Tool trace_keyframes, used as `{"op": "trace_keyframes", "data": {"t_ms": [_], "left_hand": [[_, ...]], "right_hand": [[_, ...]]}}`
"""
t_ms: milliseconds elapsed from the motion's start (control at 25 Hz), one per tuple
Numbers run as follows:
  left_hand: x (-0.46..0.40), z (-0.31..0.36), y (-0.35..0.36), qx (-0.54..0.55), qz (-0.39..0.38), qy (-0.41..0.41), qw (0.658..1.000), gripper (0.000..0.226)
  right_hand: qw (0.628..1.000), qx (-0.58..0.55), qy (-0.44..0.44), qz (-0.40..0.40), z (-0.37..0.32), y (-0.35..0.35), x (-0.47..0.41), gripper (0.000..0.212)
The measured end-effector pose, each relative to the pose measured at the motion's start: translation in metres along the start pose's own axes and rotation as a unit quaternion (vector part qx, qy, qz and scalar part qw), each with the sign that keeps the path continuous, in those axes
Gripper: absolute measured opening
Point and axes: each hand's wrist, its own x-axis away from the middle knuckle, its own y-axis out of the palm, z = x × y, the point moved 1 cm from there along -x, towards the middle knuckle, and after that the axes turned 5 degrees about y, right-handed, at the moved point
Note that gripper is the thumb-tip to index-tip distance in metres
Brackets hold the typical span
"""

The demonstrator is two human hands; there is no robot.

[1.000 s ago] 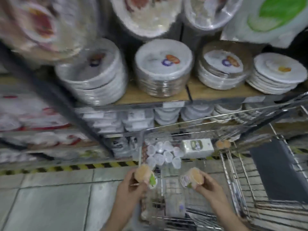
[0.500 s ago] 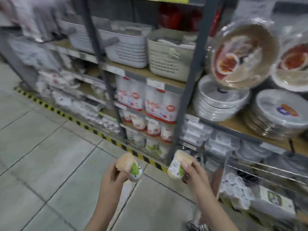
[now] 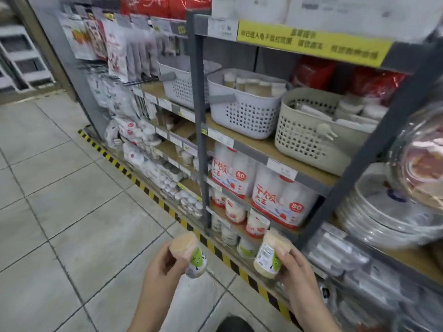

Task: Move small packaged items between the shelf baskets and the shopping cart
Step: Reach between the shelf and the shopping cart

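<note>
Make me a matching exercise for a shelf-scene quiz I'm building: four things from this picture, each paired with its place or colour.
Things:
1. left hand
2. right hand
3. middle basket
4. right basket

Descriptions:
A. beige, with white packs inside
B. holds a small pack with its barcode label showing
C. white, with a grey handle
D. holds a small pack with a green label

Pairs: 1-D, 2-B, 3-C, 4-A

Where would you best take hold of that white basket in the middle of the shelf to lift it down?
Probably by the grey handle at the near end of the white basket, coming from the aisle side. The basket sits lengthwise into the shelf with that handle jutting toward the aisle, a shelf post crowds its left, and a beige basket stands on its right.
</note>
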Motion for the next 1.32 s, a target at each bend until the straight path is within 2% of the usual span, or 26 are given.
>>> {"op": "trace_keyframes", "data": {"t_ms": [120,240,280,360,520,600,800,880,1000,1080,1160,1320], "left_hand": [[-0.061,0.020,0.019,0.002,-0.028,0.013,1.000,0.022],[-0.114,0.047,0.037,-0.003,-0.069,0.030,0.997,0.043],[-0.133,0.055,0.042,-0.006,-0.077,0.032,0.996,0.046],[-0.165,0.064,0.049,-0.003,-0.088,0.035,0.995,0.040],[-0.235,0.095,0.059,-0.009,-0.115,0.063,0.991,0.019],[-0.274,0.118,0.068,-0.002,-0.142,0.094,0.985,0.016],[-0.367,0.175,0.094,-0.023,-0.226,0.192,0.955,0.029],[-0.404,0.190,0.102,-0.045,-0.260,0.224,0.938,0.034],[-0.447,0.203,0.115,-0.080,-0.267,0.263,0.923,0.027],[-0.468,0.209,0.124,-0.110,-0.282,0.288,0.908,0.024],[-0.484,0.214,0.134,-0.144,-0.305,0.305,0.891,0.027],[-0.505,0.209,0.151,-0.229,-0.325,0.331,0.856,0.030]], "right_hand": [[1.000,0.006,-0.023,-0.006,-0.029,0.022,-0.047,0.077],[0.998,0.025,-0.048,-0.009,-0.063,0.046,-0.086,0.059],[0.997,0.035,-0.062,-0.016,-0.074,0.052,-0.099,0.061],[0.993,0.063,-0.098,-0.019,-0.094,0.062,-0.121,0.073],[0.985,0.063,-0.158,0.003,-0.139,0.079,-0.157,0.064],[0.979,0.052,-0.197,0.026,-0.162,0.091,-0.175,0.062],[0.949,0.035,-0.287,0.123,-0.211,0.126,-0.223,0.042],[0.932,0.047,-0.326,0.153,-0.230,0.142,-0.241,0.042],[0.903,0.091,-0.371,0.194,-0.251,0.159,-0.266,0.046],[0.882,0.112,-0.390,0.239,-0.263,0.165,-0.279,0.040],[0.869,0.135,-0.400,0.258,-0.273,0.169,-0.293,0.038],[0.867,0.250,-0.355,0.243,-0.281,0.179,-0.327,0.043]]}}
